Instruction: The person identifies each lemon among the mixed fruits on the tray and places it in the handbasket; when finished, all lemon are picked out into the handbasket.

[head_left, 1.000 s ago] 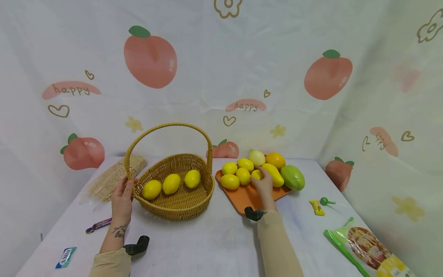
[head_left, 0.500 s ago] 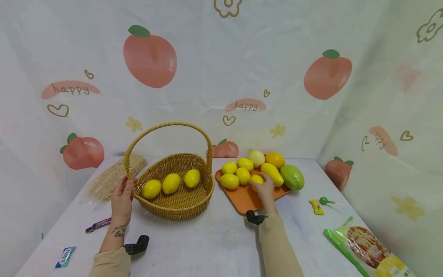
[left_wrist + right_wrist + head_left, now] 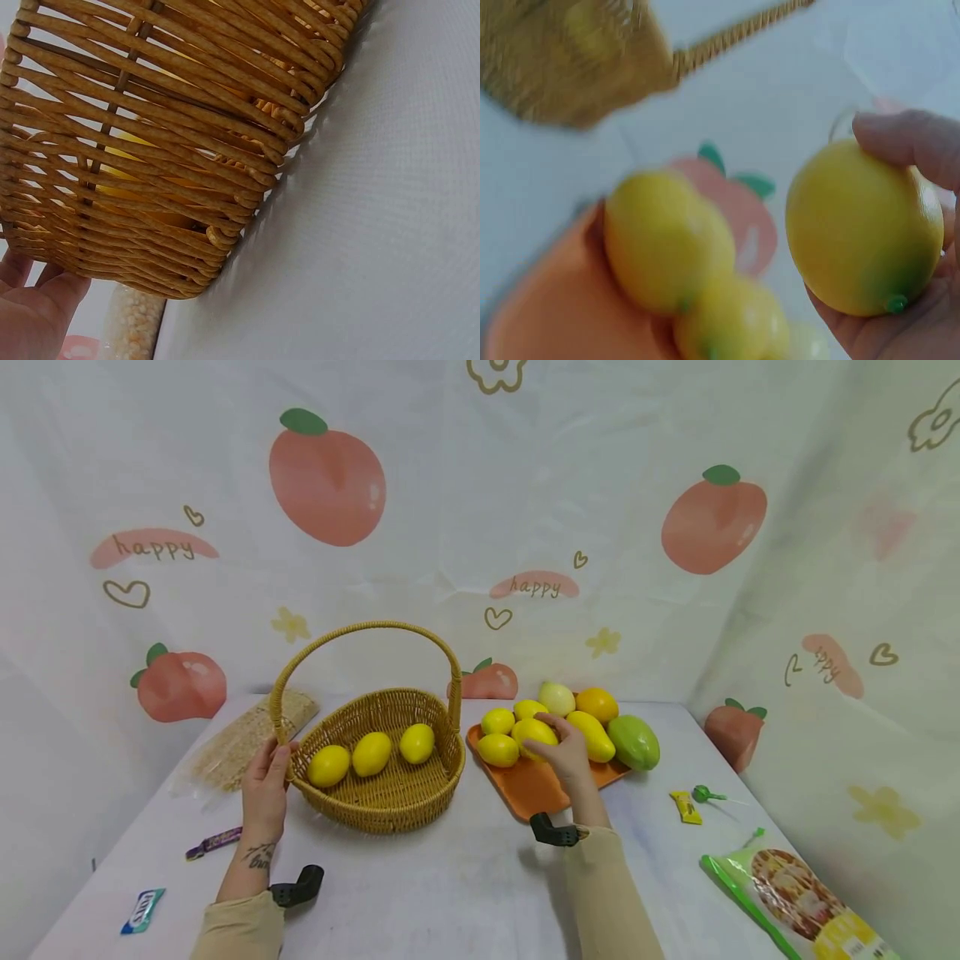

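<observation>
My right hand (image 3: 573, 762) holds a yellow lemon (image 3: 536, 739) above the orange tray (image 3: 531, 792). In the right wrist view this lemon (image 3: 861, 229) shows its small green tip, with the thumb across its top and fingers beneath. Several other lemons (image 3: 498, 750) sit on the tray's left part. My left hand (image 3: 264, 795) grips the wicker basket (image 3: 384, 818) at its left rim, by the foot of the tall handle. Three lemons (image 3: 372, 754) lie inside the basket. The left wrist view has the basket's woven wall (image 3: 150, 172) up close, fingers (image 3: 64, 289) against its rim.
A mango (image 3: 590, 737), an orange fruit (image 3: 597, 705), a pale round fruit (image 3: 557, 699) and a green papaya-like fruit (image 3: 633, 743) share the tray. Behind the basket lies a clear bag (image 3: 240, 747). Small wrapped sweets (image 3: 142, 911), a lollipop (image 3: 702, 794) and a green food bag (image 3: 795, 893) lie toward the sides.
My right hand has taken hold of a lemon on the tray, then lifted it and moved it a little left. The left hand stays on the basket.
</observation>
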A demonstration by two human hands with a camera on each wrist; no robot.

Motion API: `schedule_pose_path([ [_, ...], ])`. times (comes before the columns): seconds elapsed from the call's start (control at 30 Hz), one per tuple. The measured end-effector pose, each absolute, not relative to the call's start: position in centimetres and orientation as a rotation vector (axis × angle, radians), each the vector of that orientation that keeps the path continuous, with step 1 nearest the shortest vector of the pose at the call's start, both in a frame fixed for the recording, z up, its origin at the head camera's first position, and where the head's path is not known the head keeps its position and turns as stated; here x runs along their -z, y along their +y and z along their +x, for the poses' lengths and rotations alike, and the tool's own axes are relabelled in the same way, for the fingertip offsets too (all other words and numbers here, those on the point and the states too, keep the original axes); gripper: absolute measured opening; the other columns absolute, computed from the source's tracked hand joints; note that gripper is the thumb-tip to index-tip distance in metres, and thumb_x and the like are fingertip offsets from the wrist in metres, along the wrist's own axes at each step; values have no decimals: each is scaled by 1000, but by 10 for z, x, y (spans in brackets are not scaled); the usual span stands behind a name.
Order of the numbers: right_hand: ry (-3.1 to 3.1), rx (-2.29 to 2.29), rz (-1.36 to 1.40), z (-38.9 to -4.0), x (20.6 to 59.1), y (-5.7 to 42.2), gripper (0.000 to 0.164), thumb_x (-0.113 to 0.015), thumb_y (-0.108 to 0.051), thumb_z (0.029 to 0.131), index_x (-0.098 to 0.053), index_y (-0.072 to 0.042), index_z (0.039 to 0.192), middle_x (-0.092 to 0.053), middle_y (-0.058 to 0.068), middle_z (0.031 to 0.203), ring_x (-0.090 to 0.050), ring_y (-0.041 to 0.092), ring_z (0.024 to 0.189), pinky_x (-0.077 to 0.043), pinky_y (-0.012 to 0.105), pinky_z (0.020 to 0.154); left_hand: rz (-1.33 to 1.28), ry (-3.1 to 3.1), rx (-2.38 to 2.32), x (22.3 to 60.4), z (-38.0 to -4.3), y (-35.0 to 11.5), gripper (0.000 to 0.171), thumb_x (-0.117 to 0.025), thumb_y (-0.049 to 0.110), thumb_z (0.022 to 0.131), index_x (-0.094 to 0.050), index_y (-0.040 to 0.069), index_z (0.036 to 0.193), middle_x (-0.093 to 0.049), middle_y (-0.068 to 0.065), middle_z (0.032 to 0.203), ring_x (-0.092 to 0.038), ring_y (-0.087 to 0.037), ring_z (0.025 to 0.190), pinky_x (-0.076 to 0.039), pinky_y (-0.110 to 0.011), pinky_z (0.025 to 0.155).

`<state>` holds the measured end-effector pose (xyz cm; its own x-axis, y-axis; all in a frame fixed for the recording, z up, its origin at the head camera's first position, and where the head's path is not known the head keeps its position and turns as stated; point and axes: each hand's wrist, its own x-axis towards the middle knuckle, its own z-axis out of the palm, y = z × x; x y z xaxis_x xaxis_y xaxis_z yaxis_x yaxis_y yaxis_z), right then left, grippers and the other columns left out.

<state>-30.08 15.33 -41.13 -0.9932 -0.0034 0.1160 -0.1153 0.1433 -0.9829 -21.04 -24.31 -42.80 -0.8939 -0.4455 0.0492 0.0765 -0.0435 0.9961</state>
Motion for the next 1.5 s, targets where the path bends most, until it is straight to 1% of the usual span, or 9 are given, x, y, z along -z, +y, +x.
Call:
schedule_pose_path([
  [0.17, -2279, -2136, 346, -294, 399, 125, 51, -73, 1, 74, -56, -4, 122, -52, 11, 128, -49, 23, 106, -47, 28, 85, 405, -1893, 1995, 428, -210, -243, 57, -39, 41, 97, -26, 17, 147, -51, 13, 114, -40, -6, 119, -30, -23, 108],
  [0.33, -2363, -2125, 567, -287, 391, 90, 52, -74, 1, 73, -57, -4, 122, -55, 12, 122, -51, 22, 97, -47, 30, 79, 391, -1875, 1995, 427, -209, -242, 56, -39, 39, 98, -27, 15, 146, -51, 13, 112, -40, -6, 118, -31, -23, 107],
  [0.53, -2450, -2106, 833, -275, 375, 47, 52, -72, 3, 74, -56, 0, 123, -53, 15, 127, -52, 16, 96, -46, 27, 82, 377, -1837, 2002, 427, -209, -241, 55, -42, 37, 98, -30, 12, 145, -54, 15, 106, -42, -4, 115, -35, -15, 101],
  [0.77, -2611, -1950, 1054, -261, 363, 6, 50, -73, 1, 74, -57, -1, 121, -56, 15, 123, -52, 9, 90, -47, 21, 77, 366, -1863, 2008, 427, -208, -242, 56, -41, 39, 97, -28, 14, 146, -53, 15, 109, -41, -5, 118, -31, -20, 106],
  [0.9, -2648, -1909, 1122, -261, 372, -9, 49, -73, 0, 75, -58, -3, 121, -57, 13, 125, -55, 15, 103, -46, 22, 85, 373, -1880, 2010, 427, -208, -242, 56, -40, 40, 97, -27, 15, 146, -52, 13, 113, -40, -6, 119, -29, -24, 108],
  [1.07, -2577, -1991, 1177, -266, 383, -10, 51, -70, 2, 77, -54, -2, 126, -53, 19, 128, -51, 31, 119, -41, 35, 102, 391, -1896, 2006, 427, -210, -243, 57, -39, 40, 98, -25, 16, 147, -50, 13, 114, -38, -7, 123, -27, -27, 110],
  [1.27, -2520, -1999, 1147, -267, 382, 9, 49, -70, 1, 78, -54, -1, 124, -54, 18, 126, -51, 31, 117, -43, 33, 99, 413, -1915, 1986, 427, -211, -243, 57, -39, 42, 97, -25, 18, 147, -50, 15, 113, -37, -7, 123, -27, -29, 111],
  [1.37, -2460, -2058, 1108, -269, 380, 22, 49, -69, 3, 78, -54, 1, 124, -55, 18, 126, -49, 35, 119, -41, 36, 101, 406, -1905, 1979, 427, -210, -242, 56, -39, 41, 97, -26, 17, 147, -52, 17, 111, -39, -5, 120, -30, -23, 108],
  [1.5, -2322, -2147, 1044, -275, 378, 41, 48, -67, 8, 77, -52, 7, 122, -55, 23, 123, -51, 35, 115, -41, 42, 100, 375, -1823, 2008, 427, -209, -241, 54, -43, 35, 97, -31, 12, 145, -57, 23, 100, -42, -1, 113, -37, -9, 93],
])
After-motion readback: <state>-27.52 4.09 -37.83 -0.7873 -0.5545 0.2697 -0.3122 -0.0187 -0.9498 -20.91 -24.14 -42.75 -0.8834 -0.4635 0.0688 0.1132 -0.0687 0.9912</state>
